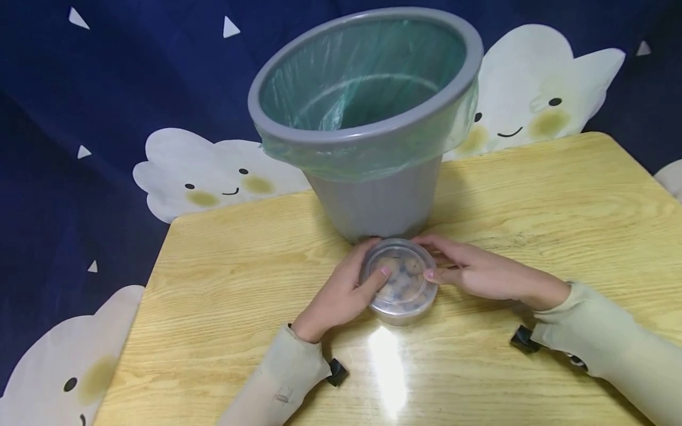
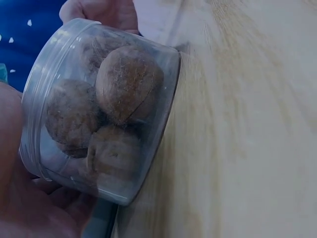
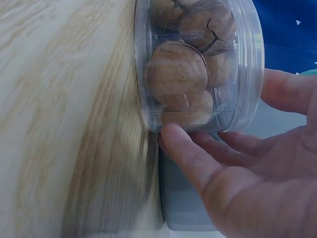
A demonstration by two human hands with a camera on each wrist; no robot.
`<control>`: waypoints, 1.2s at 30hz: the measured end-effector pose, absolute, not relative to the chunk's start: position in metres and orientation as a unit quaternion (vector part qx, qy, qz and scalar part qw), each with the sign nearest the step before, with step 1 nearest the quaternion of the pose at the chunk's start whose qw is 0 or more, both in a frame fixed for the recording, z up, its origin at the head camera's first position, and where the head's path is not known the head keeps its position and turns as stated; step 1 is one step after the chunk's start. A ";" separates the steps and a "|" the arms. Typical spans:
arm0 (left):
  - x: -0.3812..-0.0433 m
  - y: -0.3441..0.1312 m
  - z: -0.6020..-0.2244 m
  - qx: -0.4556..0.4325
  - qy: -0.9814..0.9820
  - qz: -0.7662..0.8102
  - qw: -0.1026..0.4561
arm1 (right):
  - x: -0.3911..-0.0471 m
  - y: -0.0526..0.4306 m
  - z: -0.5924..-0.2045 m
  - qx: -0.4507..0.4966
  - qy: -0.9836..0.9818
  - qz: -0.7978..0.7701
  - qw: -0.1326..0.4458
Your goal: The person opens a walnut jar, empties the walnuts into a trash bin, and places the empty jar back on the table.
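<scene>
Round, clear plastic jar (image 1: 401, 318) with clear lid (image 1: 403, 300), holding round brown walnuts (image 2: 130, 82): on pale wood-grain counter (image 1: 224, 331), in from far edge. Left hand (image 1: 341, 291): fingers gripping jar's left side, thumb across lid. Right hand (image 1: 476, 271): fingers gripping right side, thumb at rim. Round grey bin (image 1: 375, 207), translucent green liner (image 1: 362, 161): just behind, toward far edge.

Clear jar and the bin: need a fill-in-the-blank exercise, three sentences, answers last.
Through its wall, the jar shows brown, round ____.
The left hand's ____ lies on the lid.
The bag lining the bin is coloured ____.

Missing words: walnuts; thumb; green.
</scene>
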State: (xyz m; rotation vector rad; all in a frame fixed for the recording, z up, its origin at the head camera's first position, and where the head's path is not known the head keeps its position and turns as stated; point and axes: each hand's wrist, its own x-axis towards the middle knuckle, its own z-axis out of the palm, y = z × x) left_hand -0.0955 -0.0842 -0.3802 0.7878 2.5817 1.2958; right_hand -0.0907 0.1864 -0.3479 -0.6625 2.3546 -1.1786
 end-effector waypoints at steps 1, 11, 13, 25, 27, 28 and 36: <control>-0.095 -0.084 -0.381 0.262 0.859 0.433 0.074 | -0.091 0.187 -0.348 -0.238 0.848 -0.424 0.211; -0.098 -0.086 -0.380 0.275 0.852 0.440 0.069 | -0.091 0.186 -0.348 -0.244 0.848 -0.427 0.199; -0.098 -0.087 -0.380 0.276 0.850 0.444 0.069 | -0.091 0.185 -0.348 -0.245 0.847 -0.428 0.198; -0.096 -0.087 -0.382 0.265 0.854 0.441 0.082 | -0.091 0.185 -0.349 -0.240 0.844 -0.432 0.207; -0.096 -0.087 -0.383 0.263 0.855 0.440 0.083 | -0.092 0.185 -0.350 -0.238 0.844 -0.436 0.205; -0.096 -0.087 -0.383 0.262 0.855 0.440 0.083 | -0.092 0.185 -0.351 -0.236 0.843 -0.438 0.203; -0.097 -0.086 -0.383 0.259 0.858 0.437 0.079 | -0.095 0.184 -0.356 -0.216 0.838 -0.462 0.196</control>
